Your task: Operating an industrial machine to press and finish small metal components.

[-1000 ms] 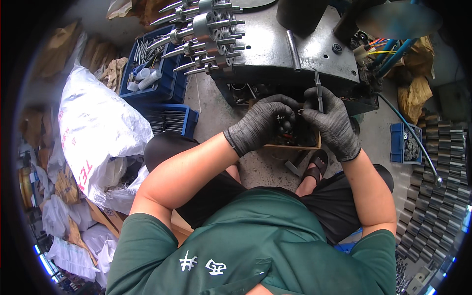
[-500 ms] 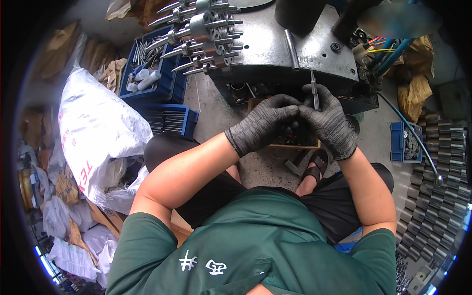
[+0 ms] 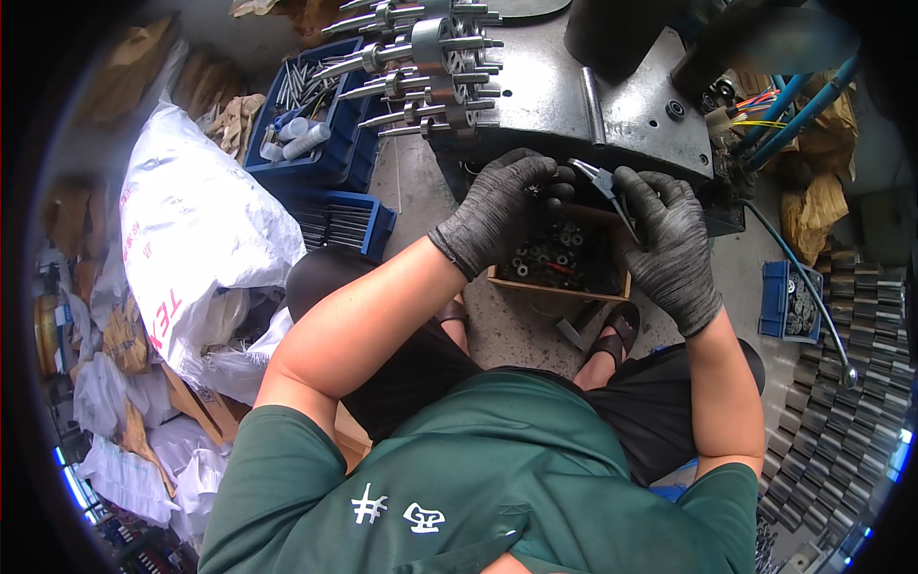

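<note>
My right hand (image 3: 675, 251), in a dark grey glove, is closed round slim circlip pliers (image 3: 601, 180). Their narrow jaws point up and to the left, toward my other hand, and part of the handles is hidden by my fingers. My left hand (image 3: 499, 212), gloved alike, has its fingers curled together at the bench's front edge. Something small and dark seems to be at its fingertips, too small to name. Below and between both hands is a wooden drawer (image 3: 558, 289) with small rings and other metal parts inside.
A steel bench (image 3: 545, 81) carries a metal rod (image 3: 595, 107) and, at its left, a stack of shafts with rollers (image 3: 435, 48). Blue bins (image 3: 368, 161) and a white sack (image 3: 196, 225) stand left. At right are a small blue bin (image 3: 776, 301) and stacked metal cylinders (image 3: 841, 373).
My hands have moved apart, and the drawer between them now shows. The pliers have tilted from upright to leaning left. The view has shifted slightly.
</note>
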Demonstrator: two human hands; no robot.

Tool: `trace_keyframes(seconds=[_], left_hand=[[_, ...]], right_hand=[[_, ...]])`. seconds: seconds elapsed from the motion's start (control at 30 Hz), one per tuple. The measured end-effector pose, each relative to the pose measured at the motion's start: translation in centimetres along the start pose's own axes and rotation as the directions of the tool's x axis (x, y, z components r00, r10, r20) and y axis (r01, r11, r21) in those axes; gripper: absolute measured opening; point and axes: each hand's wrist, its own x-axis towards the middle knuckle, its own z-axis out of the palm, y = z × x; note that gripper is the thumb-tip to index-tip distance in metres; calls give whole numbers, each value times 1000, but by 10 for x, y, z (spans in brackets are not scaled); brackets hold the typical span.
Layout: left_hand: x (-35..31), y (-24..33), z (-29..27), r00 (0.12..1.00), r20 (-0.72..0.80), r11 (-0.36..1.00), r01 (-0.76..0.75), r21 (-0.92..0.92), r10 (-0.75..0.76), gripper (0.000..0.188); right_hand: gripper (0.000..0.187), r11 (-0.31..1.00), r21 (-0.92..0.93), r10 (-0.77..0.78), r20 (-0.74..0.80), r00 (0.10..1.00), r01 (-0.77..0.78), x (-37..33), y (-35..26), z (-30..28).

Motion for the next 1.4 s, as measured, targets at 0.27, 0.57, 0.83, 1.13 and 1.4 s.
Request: trace_keyframes(seconds=[0.27, 0.57, 0.83, 1.13, 1.4], left_hand=[[1, 0, -1, 1000, 20, 1000, -4, 21, 4, 10], [-4, 4, 7, 999, -40, 998, 13, 61, -10, 7], [-5, 6, 3, 997, -62, 992, 48, 118, -40, 8], [1, -4, 7, 993, -99, 988, 55, -147, -70, 15], [16, -49, -14, 995, -36, 991, 100, 86, -97, 24]], right_hand=[[61, 988, -88, -125, -8, 992, 124, 3, -1, 1], [58, 991, -68, -120, -15, 993, 118, 4, -2, 2], [59, 973, -164, -161, 35, 986, 164, 8, -2, 1], [59, 921, 333, 165, 142, 976, -204, 19, 0, 10], [58, 598, 702, 233, 309, 922, -387, 58, -25, 39]])
